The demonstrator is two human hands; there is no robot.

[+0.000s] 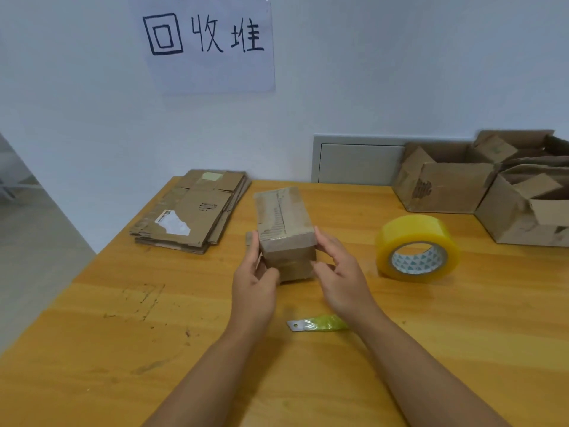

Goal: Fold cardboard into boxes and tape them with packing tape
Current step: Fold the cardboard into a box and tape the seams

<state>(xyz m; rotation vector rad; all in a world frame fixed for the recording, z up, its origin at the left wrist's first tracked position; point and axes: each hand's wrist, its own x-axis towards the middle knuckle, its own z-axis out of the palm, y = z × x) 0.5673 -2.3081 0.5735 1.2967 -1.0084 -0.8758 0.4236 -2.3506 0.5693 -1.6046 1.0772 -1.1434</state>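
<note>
A small folded cardboard box (pixel 284 224), taped along its top seam, stands in the middle of the wooden table (pixel 123 334). My left hand (pixel 255 278) grips its near left corner with thumb and fingers. My right hand (pixel 338 272) touches the box's near right side with fairly straight fingers. A yellow roll of packing tape (pixel 417 248) lies on the table to the right of the box. A stack of flattened cardboard (pixel 194 211) lies at the back left.
A small cutter with a green handle (pixel 317 323) lies near my right wrist. Open cardboard boxes (pixel 480 186) holding smaller boxes stand at the back right. A paper sign (pixel 209 41) hangs on the wall. The table's left edge drops to the floor.
</note>
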